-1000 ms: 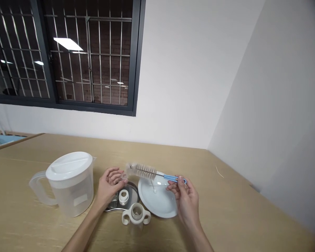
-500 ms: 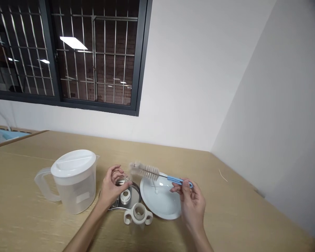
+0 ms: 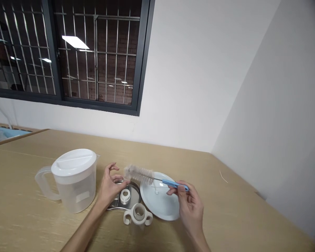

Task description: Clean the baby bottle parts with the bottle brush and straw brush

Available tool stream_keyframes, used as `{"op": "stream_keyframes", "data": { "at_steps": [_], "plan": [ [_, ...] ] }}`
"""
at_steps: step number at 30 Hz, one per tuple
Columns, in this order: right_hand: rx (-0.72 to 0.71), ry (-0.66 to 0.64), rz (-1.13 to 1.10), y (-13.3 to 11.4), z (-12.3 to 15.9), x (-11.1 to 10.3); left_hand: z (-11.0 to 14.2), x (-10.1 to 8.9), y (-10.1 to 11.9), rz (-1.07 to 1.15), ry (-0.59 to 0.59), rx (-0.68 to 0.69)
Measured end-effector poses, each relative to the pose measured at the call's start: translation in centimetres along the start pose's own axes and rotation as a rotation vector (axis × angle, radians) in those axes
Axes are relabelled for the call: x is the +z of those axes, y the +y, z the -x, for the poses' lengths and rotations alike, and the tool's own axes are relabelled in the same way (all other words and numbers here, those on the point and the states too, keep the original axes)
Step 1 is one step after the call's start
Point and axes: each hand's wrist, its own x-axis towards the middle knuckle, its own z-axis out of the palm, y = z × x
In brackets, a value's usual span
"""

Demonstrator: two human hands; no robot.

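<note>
Because the brush [image 3: 148, 177] is gripped only at its end by the right hand [image 3: 191, 206], the plate [image 3: 161, 204] below could be struck if it is dipped. Whether anything is held in the half-curled left hand [image 3: 110, 185] cannot be told.

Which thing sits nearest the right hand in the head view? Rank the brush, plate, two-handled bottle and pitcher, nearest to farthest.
1. Brush: held by its blue handle in the right hand.
2. Plate: just left of that hand.
3. Two-handled bottle: farther left, at the plate's near-left side.
4. Pitcher: farthest left.
</note>
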Motion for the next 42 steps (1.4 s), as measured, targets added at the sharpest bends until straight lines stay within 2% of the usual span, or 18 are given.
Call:
{"op": "stream_keyframes", "data": {
  "at_steps": [3, 10, 16, 20, 24, 30, 34, 38, 42],
  "plan": [
    [-0.023, -0.047, 0.052, -0.1, -0.1, -0.1, -0.1, -0.1, -0.2, 0.009, -0.002, 0.018],
    [-0.04, 0.091, 0.06, -0.5, -0.4, -0.3, -0.1, -0.2, -0.6, 0.027, -0.034, 0.009],
    [-0.046, -0.057, 0.053, -0.2, 0.1, 0.1, -0.1, -0.2, -0.4, 0.024, -0.022, -0.002],
    [-0.103, -0.003, 0.121, -0.2, -0.2, -0.3, -0.1, -0.3, -0.5, 0.025, -0.018, 0.001],
    [-0.105, 0.055, 0.076, -0.4, 0.0, -0.2, -0.1, -0.2, -0.6, 0.028, -0.012, -0.014],
    [-0.098, -0.116, 0.118, 0.2, 0.8, 0.0, -0.1, -0.2, -0.5, -0.005, -0.005, -0.019],
    [-0.159, -0.058, 0.186, 0.3, 0.6, -0.3, -0.1, -0.3, -0.6, -0.03, -0.005, -0.01],
    [-0.211, 0.003, 0.149, 0.2, 0.8, -0.2, -0.2, -0.3, -0.5, -0.017, 0.01, -0.032],
    [-0.203, -0.101, 0.145, 0.2, 1.2, 0.2, -0.2, -0.2, -0.3, 0.052, 0.037, -0.059]
  ]
}}
